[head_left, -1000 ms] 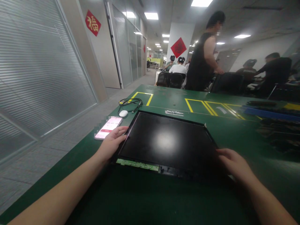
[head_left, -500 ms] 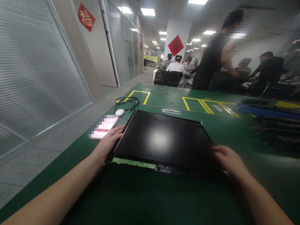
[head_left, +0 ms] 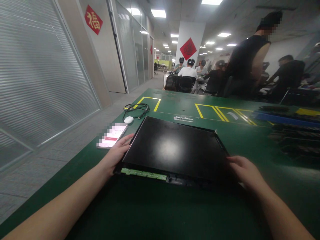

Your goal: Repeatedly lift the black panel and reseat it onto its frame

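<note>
A flat black display panel (head_left: 172, 148) lies on the green table (head_left: 150, 213), with a narrow green circuit strip (head_left: 143, 174) along its near edge. My left hand (head_left: 115, 155) grips the panel's near left corner, thumb on top and fingers curled at the edge. At the near right corner, my right hand (head_left: 246, 171) holds the edge with its fingers bent onto the panel.
A phone with a lit pink screen (head_left: 112, 135) lies left of the panel. Beyond it are a white mouse (head_left: 128, 119) and a coiled black cable (head_left: 136, 108). Blue and black trays (head_left: 285, 118) sit at the right. A standing person (head_left: 246, 65) and seated people are behind the table.
My hands and the panel have stayed almost still. The standing person in black behind the table has walked to the right.
</note>
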A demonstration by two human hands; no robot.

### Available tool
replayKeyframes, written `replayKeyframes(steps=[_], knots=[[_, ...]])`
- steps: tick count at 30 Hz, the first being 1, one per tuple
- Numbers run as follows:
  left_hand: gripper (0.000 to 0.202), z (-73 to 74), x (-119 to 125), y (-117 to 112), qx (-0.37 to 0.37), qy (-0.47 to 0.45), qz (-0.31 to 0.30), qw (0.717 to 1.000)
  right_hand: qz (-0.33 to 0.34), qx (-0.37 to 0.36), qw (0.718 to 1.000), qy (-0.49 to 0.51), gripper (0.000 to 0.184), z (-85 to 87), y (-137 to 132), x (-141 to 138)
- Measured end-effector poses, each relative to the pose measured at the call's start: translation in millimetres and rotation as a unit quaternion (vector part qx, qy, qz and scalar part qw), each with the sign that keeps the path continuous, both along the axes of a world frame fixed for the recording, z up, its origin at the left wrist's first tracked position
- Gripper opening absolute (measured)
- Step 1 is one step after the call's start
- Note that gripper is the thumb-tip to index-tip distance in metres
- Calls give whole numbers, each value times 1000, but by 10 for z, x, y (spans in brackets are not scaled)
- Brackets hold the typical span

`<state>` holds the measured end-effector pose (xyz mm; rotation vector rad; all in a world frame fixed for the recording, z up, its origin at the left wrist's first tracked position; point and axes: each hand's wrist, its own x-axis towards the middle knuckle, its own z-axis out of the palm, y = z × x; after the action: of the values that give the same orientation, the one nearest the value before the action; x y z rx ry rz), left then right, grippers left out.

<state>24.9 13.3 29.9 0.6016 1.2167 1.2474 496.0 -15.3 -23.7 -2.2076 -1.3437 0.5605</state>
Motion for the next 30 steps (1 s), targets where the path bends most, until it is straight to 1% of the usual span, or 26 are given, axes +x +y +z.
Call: replayKeyframes(steps=[2, 4, 7, 10, 14, 18, 22, 25, 30], knots=[[60, -4, -8, -3, -7, 1, -7, 1000, 3, 9, 1000, 3, 42, -22, -1, 22], [58, -14, -17, -1, -6, -2, -10, 1000, 6, 14, 1000, 6, 41, -37, 0, 42], [45, -27, -31, 0, 7, -7, -17, 1000, 10, 17, 1000, 0, 41, -37, 6, 54], [34, -12, -39, -10, 4, 8, -40, 999, 15, 20, 999, -22, 40, -22, 15, 46], [28, 50, -31, -34, -21, 44, -56, 997, 20, 21, 999, -43, 40, -8, 15, 31], [21, 103, -6, -51, -24, 70, -55, 996, 25, 21, 999, -29, 40, -6, 2, 31], [19, 112, 9, -64, -26, 87, -45, 995, 13, 18, 1000, -22, 40, -11, -4, 37], [19, 95, -9, -68, -13, 88, -51, 995, 15, 24, 999, -23, 40, -23, -1, 49], [26, 79, -49, -52, -12, 89, -57, 994, 15, 43, 998, -32, 37, -47, 14, 75]])
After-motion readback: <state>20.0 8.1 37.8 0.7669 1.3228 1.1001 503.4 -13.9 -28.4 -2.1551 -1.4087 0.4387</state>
